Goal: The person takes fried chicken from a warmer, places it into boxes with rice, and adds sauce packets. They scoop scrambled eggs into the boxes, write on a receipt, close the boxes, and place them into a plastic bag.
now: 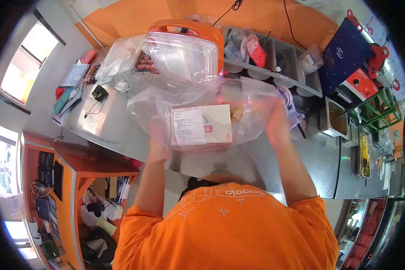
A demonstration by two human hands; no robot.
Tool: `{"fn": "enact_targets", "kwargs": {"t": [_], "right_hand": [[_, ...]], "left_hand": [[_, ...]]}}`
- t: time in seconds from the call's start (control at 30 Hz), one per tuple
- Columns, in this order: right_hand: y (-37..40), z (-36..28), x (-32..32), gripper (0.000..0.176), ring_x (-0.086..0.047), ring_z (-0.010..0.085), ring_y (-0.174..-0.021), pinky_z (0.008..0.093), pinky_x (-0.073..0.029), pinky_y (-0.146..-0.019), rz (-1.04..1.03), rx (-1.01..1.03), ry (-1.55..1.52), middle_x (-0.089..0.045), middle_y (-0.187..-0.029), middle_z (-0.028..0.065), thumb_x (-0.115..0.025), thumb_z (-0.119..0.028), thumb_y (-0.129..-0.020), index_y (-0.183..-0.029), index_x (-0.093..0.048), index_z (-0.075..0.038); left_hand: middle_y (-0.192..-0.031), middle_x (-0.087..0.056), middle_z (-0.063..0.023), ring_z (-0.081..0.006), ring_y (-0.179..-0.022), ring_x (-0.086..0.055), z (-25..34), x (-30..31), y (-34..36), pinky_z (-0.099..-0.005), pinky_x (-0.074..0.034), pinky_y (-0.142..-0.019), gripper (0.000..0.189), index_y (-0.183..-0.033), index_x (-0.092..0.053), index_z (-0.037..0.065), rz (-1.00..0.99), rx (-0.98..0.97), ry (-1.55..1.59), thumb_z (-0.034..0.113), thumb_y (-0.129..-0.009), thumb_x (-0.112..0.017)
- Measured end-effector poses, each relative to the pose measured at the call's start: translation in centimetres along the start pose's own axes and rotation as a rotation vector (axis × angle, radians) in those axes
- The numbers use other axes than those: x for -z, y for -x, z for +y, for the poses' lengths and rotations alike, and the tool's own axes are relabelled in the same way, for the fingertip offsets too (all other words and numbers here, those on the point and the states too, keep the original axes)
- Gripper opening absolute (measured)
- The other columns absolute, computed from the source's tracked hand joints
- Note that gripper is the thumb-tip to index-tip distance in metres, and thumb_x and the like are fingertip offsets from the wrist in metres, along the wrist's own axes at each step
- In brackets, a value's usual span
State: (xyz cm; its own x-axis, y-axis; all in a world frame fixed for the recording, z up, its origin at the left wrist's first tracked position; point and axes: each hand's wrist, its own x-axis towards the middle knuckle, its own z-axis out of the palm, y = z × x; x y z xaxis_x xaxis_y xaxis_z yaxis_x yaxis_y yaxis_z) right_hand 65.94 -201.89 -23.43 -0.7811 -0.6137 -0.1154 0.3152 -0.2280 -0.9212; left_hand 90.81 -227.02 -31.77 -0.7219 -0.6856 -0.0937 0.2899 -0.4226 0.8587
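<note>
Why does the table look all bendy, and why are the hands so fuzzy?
Head view: the fisheye lens curves the steel counter and blackens the corners; the left hand and right hand look hazy, seen through the clear plastic bag; the windows are washed out white.

Single head cam, fisheye, steep top-down w/ close range onto steel counter (pixel 319 166), wearer's torso at btm.
</note>
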Motion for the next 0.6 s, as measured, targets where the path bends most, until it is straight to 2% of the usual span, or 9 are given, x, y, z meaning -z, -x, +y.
{"fn": "enact_targets", "kwargs": {"t": [0.1, 0.2, 0.3, 0.4, 0.47, 0.5, 0.53, 0.57, 0.6], "right_hand": [[2.9, 5.7, -3.3, 0.05, -0.044, 0.0165, -0.108, 0.033, -0.032, -0.093, -0.095, -0.217, -0.117, -0.047, -0.122, 0.0035, -0.035, -0.044, -0.092, -0.128, -0.039, -0.009], [4.0, 9.7, -4.5, 0.05, -0.044, 0.0175, -0.109, 0.0329, -0.032, -0.094, -0.12, -0.329, -0.127, -0.046, -0.122, 0.0056, -0.037, -0.042, -0.092, -0.128, -0.039, -0.007], [3.3, 10.1, -3.3, 0.05, -0.043, 0.0185, -0.109, 0.0329, -0.032, -0.094, -0.134, -0.337, -0.048, -0.045, -0.122, 0.0078, -0.04, -0.04, -0.091, -0.128, -0.039, -0.006], [2.3, 8.4, -1.2, 0.051, -0.043, 0.0195, -0.11, 0.0329, -0.033, -0.095, -0.195, -0.308, 0.164, -0.045, -0.122, 0.0099, -0.043, -0.039, -0.091, -0.128, -0.038, -0.004], [0.5, 5.5, 0.4, 0.051, -0.043, 0.0202, -0.11, 0.0328, -0.033, -0.095, -0.172, -0.14, 0.441, -0.044, -0.122, 0.0114, -0.045, -0.038, -0.09, -0.128, -0.038, -0.003], [-1.1, 3.3, 0.5, 0.05, -0.043, 0.0201, -0.11, 0.0324, -0.033, -0.095, -0.095, 0.031, 0.572, -0.045, -0.121, 0.0119, -0.045, -0.037, -0.09, -0.126, -0.04, -0.002], [-3.6, 1.7, 1.8, 0.047, -0.044, 0.0197, -0.109, 0.0316, -0.034, -0.093, -0.01, 0.255, 0.419, -0.047, -0.117, 0.0111, -0.047, -0.033, -0.09, -0.122, -0.042, 0.0], [-6.2, -2.0, 1.6, 0.038, -0.046, 0.0199, -0.106, 0.0315, -0.035, -0.092, 0.064, 0.432, 0.557, -0.049, -0.115, 0.0101, -0.048, -0.026, -0.091, -0.119, -0.045, -0.001], [-8.7, -5.3, 0.5, 0.032, -0.048, 0.0197, -0.105, 0.0321, -0.037, -0.09, 0.108, 0.497, 0.504, -0.051, -0.114, 0.0091, -0.046, -0.02, -0.091, -0.117, -0.047, -0.003]], "left_hand": [[-0.125, -0.046, -0.0116, -0.0263, -0.111, -0.049, 0.0, -4.0, 0.7, -0.0424, -0.042, -0.091, 0.06, -0.13, -0.032, 0.005, -0.059, 0.282, 0.275, 0.05, -0.092, -0.027], [-0.126, -0.045, -0.011, -0.0258, -0.112, -0.049, 0.1, -5.9, 2.1, -0.043, -0.042, -0.092, 0.058, -0.131, -0.032, 0.006, -0.021, 0.159, -0.102, 0.049, -0.092, -0.029], [-0.126, -0.045, -0.0106, -0.0249, -0.11, -0.049, -0.7, -6.5, 2.6, -0.0416, -0.043, -0.091, 0.057, -0.131, -0.032, 0.005, -0.008, 0.098, -0.06, 0.047, -0.093, -0.031], [-0.131, -0.039, -0.0085, -0.0215, -0.12, -0.038, 1.4, -10.3, 4.2, -0.0377, -0.032, -0.099, 0.063, -0.132, -0.031, 0.005, 0.107, 0.191, -0.016, 0.053, -0.092, -0.025], [-0.13, -0.038, -0.0075, -0.0216, -0.12, -0.037, -0.2, -6.1, 3.6, -0.0396, -0.03, -0.099, 0.063, -0.131, -0.033, 0.005, 0.33, -0.032, -0.339, 0.053, -0.091, -0.027], [-0.13, -0.038, -0.007, -0.0217, -0.12, -0.036, -0.4, -4.2, 2.9, -0.0405, -0.029, -0.099, 0.062, -0.13, -0.034, 0.006, 0.444, -0.154, -0.496, 0.053, -0.09, -0.028], [-0.129, -0.037, -0.0064, -0.0212, -0.119, -0.037, 2.1, -4.9, 3.4, -0.0412, -0.031, -0.096, 0.057, -0.128, -0.035, 0.005, 0.432, -0.204, -0.525, 0.048, -0.09, -0.032], [-0.125, -0.038, -0.0064, -0.0209, -0.116, -0.038, 5.2, -7.6, 4.6, -0.041, -0.032, -0.094, 0.051, -0.124, -0.037, 0.005, 0.368, -0.298, -0.645, 0.043, -0.09, -0.035], [-0.121, -0.04, -0.0063, -0.0206, -0.112, -0.04, 8.2, -10.3, 5.8, -0.0408, -0.034, -0.091, 0.045, -0.12, -0.04, 0.005, 0.312, -0.399, -0.759, 0.038, -0.09, -0.039]]}}
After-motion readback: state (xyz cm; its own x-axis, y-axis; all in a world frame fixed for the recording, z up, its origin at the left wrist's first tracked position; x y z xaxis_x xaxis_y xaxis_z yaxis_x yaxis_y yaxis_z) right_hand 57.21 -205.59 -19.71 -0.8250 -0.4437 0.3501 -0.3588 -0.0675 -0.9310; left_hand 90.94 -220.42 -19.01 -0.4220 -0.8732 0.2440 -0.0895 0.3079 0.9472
